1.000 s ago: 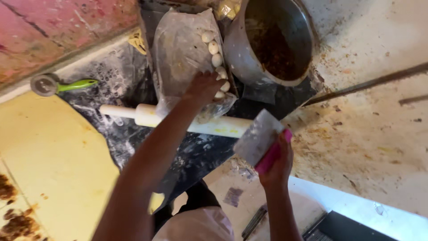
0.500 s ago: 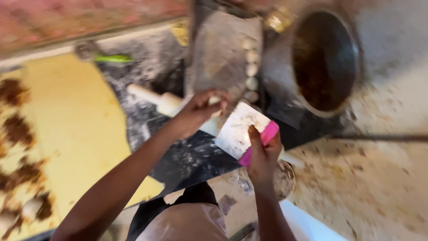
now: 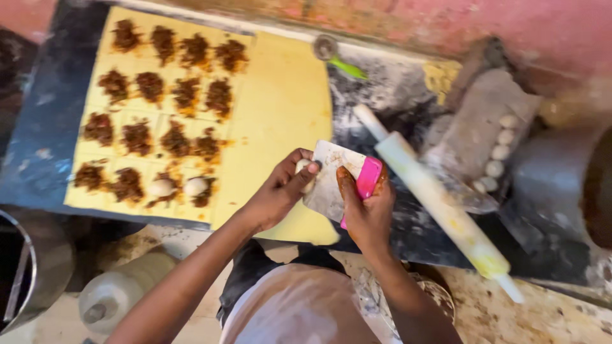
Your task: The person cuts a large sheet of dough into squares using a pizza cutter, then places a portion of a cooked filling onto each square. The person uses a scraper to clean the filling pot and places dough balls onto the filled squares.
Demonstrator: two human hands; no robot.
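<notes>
1. The left hand [image 3: 280,194] was curled around a small white dough ball [image 3: 302,167].
2. The right hand [image 3: 366,213] gripped a pink-handled metal scraper [image 3: 331,181], blade slanting toward the left hand, touching it.

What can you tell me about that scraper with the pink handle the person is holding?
The scraper is a flat, roughly square blade, metal by the look of it, dusted white with flour, with a bright pink handle along one edge. The right hand grips the handle, holding it tilted above the yellow dough sheet. The left hand, holding a small pale egg-like piece, touches the blade's other edge.
</notes>
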